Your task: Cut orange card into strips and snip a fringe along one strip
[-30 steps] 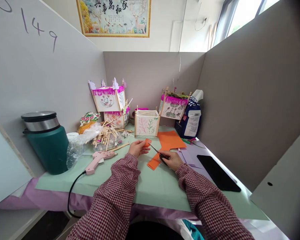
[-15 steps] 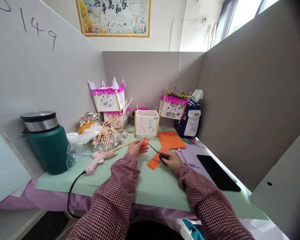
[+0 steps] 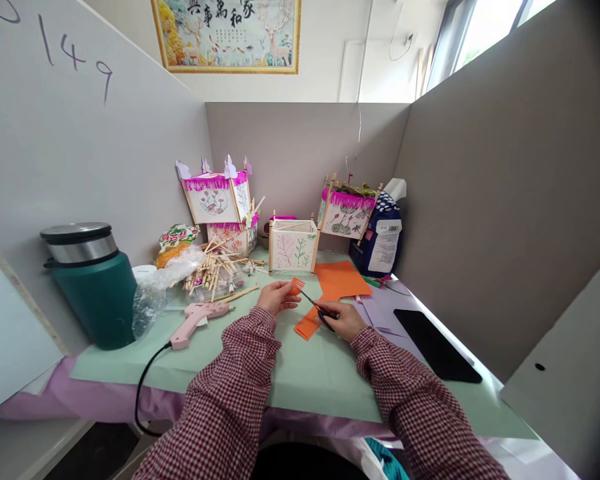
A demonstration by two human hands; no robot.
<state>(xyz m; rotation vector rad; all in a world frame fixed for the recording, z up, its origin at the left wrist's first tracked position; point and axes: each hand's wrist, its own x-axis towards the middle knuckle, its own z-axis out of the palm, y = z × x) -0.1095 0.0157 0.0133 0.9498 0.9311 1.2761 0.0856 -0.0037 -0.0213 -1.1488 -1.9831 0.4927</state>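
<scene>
Between the thumb and fingers of my left hand (image 3: 277,298) is a small orange paper piece (image 3: 297,287) with slits cut along one edge. My right hand (image 3: 347,321) grips a pair of black-handled scissors (image 3: 325,316), whose blades point left and reach the fringed edge of that piece. Under the scissors lies a folded orange paper strip (image 3: 306,326) on the green table cover. Just beyond my hands is a larger orange sheet (image 3: 343,279). Behind it stands a white lantern frame (image 3: 293,247) with plant drawings and wooden corner sticks.
To the left are a pink glue gun (image 3: 198,322) with a black cord, a green thermos (image 3: 93,287) and a heap of wooden sticks (image 3: 215,270). Fringed lanterns (image 3: 214,199) stand at the back. A black tablet-like slab (image 3: 436,345) and lilac paper (image 3: 380,317) lie right.
My left hand has shifted slightly to the right with the orange paper piece, bringing it nearer the scissors. My right hand has stayed almost still.
</scene>
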